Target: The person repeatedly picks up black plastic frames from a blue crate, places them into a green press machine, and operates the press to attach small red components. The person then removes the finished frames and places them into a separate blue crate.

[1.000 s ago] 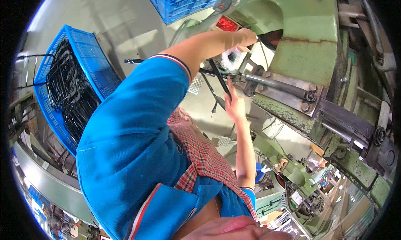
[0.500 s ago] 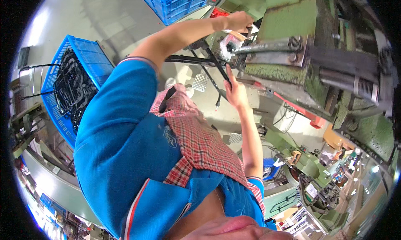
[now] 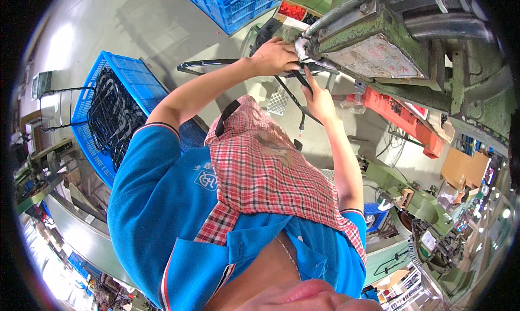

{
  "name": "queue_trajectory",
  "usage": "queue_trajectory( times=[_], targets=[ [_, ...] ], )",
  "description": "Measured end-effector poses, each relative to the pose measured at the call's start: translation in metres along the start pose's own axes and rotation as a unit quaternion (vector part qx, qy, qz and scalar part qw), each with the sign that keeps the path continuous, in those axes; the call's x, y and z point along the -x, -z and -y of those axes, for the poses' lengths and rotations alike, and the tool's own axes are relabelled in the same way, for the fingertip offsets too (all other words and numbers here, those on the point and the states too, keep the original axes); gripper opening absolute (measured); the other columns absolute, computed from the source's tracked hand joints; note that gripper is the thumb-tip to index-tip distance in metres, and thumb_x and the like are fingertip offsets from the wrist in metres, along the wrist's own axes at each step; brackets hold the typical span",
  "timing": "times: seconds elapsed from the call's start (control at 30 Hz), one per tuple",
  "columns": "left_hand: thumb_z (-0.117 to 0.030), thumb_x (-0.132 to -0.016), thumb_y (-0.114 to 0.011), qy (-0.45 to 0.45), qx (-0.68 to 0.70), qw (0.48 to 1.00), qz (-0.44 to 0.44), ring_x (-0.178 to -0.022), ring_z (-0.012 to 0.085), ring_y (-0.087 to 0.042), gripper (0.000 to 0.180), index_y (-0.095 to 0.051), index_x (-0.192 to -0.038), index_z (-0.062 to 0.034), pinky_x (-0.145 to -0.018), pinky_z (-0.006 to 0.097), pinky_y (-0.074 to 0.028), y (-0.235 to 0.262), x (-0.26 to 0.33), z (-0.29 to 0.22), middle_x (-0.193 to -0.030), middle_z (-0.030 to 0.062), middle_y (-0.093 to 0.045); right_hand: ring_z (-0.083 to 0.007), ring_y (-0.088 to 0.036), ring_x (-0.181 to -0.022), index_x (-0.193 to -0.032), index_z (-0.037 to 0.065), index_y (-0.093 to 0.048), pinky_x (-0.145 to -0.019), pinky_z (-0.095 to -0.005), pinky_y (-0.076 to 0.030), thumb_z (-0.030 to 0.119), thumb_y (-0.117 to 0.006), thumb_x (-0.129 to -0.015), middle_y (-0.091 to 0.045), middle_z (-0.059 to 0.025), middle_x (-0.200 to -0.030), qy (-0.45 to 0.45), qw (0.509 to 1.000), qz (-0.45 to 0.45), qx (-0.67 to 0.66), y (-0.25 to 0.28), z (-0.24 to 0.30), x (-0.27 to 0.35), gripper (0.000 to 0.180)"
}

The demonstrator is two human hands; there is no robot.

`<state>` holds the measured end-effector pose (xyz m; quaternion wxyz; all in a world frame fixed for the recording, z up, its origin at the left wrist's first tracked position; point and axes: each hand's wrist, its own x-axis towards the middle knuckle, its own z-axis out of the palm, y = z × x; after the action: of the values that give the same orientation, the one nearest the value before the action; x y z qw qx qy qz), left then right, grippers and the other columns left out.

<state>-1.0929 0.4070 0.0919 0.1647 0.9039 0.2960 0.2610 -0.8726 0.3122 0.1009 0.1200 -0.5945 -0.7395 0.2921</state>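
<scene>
A green press machine [image 3: 374, 53] with a coil spring stands at the upper right. Beside its working end, my left hand [image 3: 275, 56] is closed with its fingers curled over a black metal tube frame [image 3: 203, 65]. The rounded loop of the frame sticks out to the left behind my forearm. My right hand [image 3: 320, 101] is closed round a black bar [image 3: 303, 81] just below the machine, its index finger stretched along it. White wrapping [image 3: 301, 46] sits by the tool end. Where the frame meets the machine is hidden behind my fingers.
A blue crate [image 3: 108, 113] full of black bent metal parts stands at left, another blue crate [image 3: 230, 10] at top. Red small parts [image 3: 292, 10] lie in a box near the press. An orange-red beam [image 3: 403, 118] runs below the machine. A patterned metal plate [image 3: 278, 102] lies on the floor.
My left hand has come back from the machine's far side to the frame, left of the tool end. My right hand has shifted slightly right and stays on the bar. The whole view has shifted.
</scene>
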Motion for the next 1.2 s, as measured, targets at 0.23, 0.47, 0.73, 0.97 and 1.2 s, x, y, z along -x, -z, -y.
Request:
queue_trajectory(
  times=[0.23,0.47,0.73,0.97,1.2],
  targets=[
    [-0.03,-0.073,-0.074,-0.058,-0.078,0.987,0.124,-0.099,0.0285,-0.057,0.065,-0.049,-0.131,-0.0133,-0.094,0.044,-0.039,0.026,0.011,0.022,-0.095,0.0093,-0.062,-0.048,-0.06,-0.077,-0.148,0.031,-0.022,-0.065,-0.0528,-0.045,0.023,-0.056,-0.092,-0.062,-0.0292,-0.077,-0.002,1.0,0.001,-0.015,0.005,0.008,0.006,0.066],
    [-0.019,-0.074,-0.073,-0.104,-0.035,0.99,0.083,-0.085,0.029,-0.059,0.064,-0.049,-0.133,-0.023,-0.088,0.041,-0.042,0.03,0.005,0.015,-0.081,0.0078,-0.062,-0.0452,-0.061,-0.069,-0.149,0.032,-0.02,-0.061,-0.0517,-0.045,0.024,-0.057,-0.092,-0.06,-0.0264,-0.066,-0.022,1.0,0.019,0.0,0.013,0.009,0.007,0.068],
    [-0.028,-0.083,-0.059,-0.17,-0.106,0.965,0.167,-0.095,0.0298,-0.059,0.029,-0.059,-0.111,-0.0206,-0.087,0.045,-0.04,0.031,-0.032,0.028,-0.092,0.01,-0.063,-0.0417,-0.061,-0.064,-0.146,0.026,-0.032,-0.064,-0.0444,-0.048,0.026,-0.053,-0.094,-0.059,-0.0247,-0.067,-0.04,0.998,0.015,-0.047,0.018,0.008,0.004,0.056],
    [-0.034,-0.086,-0.057,-0.219,-0.129,0.958,0.136,-0.082,0.0304,-0.063,0.028,-0.065,-0.11,-0.022,-0.081,0.042,-0.045,0.032,-0.041,0.038,-0.085,0.005,-0.068,-0.0321,-0.052,-0.057,-0.141,0.019,-0.041,-0.063,-0.0367,-0.046,0.026,-0.05,-0.096,-0.057,-0.023,-0.069,-0.018,0.995,-0.027,-0.091,0.016,0.006,0.006,0.047],
    [-0.043,-0.086,-0.059,-0.22,-0.122,0.959,0.131,-0.085,0.0325,-0.06,0.034,-0.064,-0.111,-0.0208,-0.08,0.042,-0.046,0.024,-0.047,0.038,-0.089,0.0051,-0.066,-0.0419,-0.058,-0.062,-0.101,0.005,-0.053,-0.059,-0.046,-0.043,0.025,-0.054,-0.094,-0.057,-0.0225,-0.063,-0.077,0.99,-0.052,-0.111,0.015,0.006,0.012,0.021]
  ],
)
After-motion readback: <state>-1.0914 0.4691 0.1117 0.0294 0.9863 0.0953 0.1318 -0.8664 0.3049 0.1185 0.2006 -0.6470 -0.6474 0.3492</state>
